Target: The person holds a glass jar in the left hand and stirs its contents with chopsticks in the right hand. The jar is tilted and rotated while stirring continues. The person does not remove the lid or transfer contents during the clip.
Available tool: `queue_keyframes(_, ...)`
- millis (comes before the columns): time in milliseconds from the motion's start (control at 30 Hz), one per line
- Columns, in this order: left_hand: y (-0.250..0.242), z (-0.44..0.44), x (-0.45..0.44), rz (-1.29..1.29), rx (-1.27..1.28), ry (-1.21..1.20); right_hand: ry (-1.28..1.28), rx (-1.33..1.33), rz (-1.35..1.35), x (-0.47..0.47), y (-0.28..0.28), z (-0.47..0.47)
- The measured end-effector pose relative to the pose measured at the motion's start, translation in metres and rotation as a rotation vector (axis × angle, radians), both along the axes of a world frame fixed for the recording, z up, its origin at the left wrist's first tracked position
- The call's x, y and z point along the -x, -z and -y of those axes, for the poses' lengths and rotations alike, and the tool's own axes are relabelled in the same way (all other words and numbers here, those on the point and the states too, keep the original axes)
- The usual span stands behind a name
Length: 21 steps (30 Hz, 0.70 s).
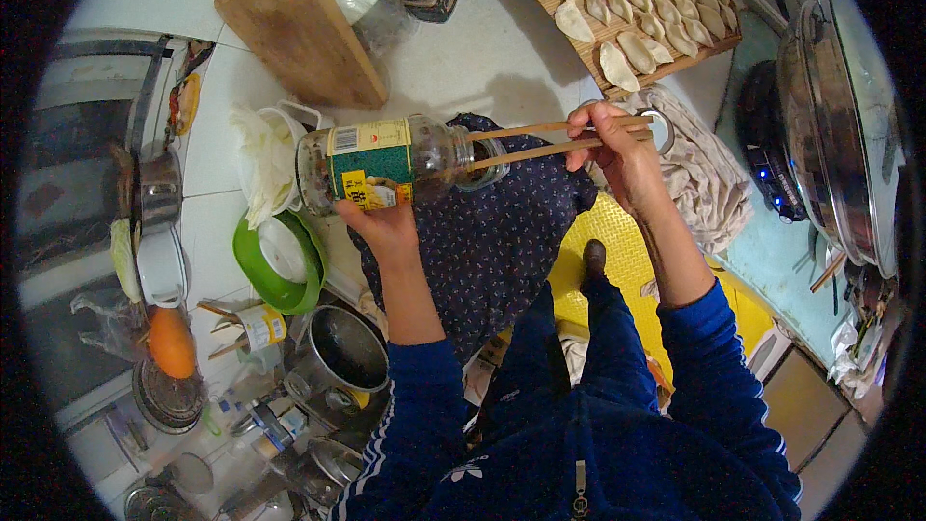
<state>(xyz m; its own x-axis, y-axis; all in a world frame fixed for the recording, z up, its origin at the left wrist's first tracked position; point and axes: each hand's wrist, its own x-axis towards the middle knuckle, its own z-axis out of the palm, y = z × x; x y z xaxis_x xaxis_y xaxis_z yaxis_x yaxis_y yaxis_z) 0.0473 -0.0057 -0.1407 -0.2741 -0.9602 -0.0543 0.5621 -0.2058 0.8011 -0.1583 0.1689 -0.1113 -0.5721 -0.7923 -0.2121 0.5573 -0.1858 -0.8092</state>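
My left hand grips a large glass jar from below. The jar lies nearly level, its labelled side up and its mouth to the right. A pair of wooden chopsticks is held in my right hand, with the tips at the jar's mouth; how far they reach inside is hard to tell. Just under that mouth is a smaller glass container with something dark in it. Beneath both hands hangs a dark patterned cloth. A white round lid is beside my right hand.
Rows of uncooked dumplings cover a wooden board at the back right. A lidded pan stands far right above a crumpled cloth. Leftward are a cutting board, cabbage leaves, a green basin and a metal pot.
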Motion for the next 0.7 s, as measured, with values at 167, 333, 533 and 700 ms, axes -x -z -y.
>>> queue_keyframes(167, 0.001, 0.000, -0.002, -0.011, -0.010, 0.005, 0.016, -0.029, -0.074, 0.002, -0.004, -0.001)
queue_keyframes(333, 0.002, 0.002, -0.003, -0.026, 0.024, 0.053, 0.029, -0.038, -0.135, 0.002, -0.007, -0.004)
queue_keyframes(533, 0.000, -0.001, -0.003, -0.029, 0.025, 0.055, 0.115, -0.059, -0.135, 0.006, -0.009, -0.008)
queue_keyframes(700, 0.003, 0.002, -0.003, 0.034, 0.016, -0.020, 0.132, -0.039, -0.131, 0.009, -0.009, -0.014)
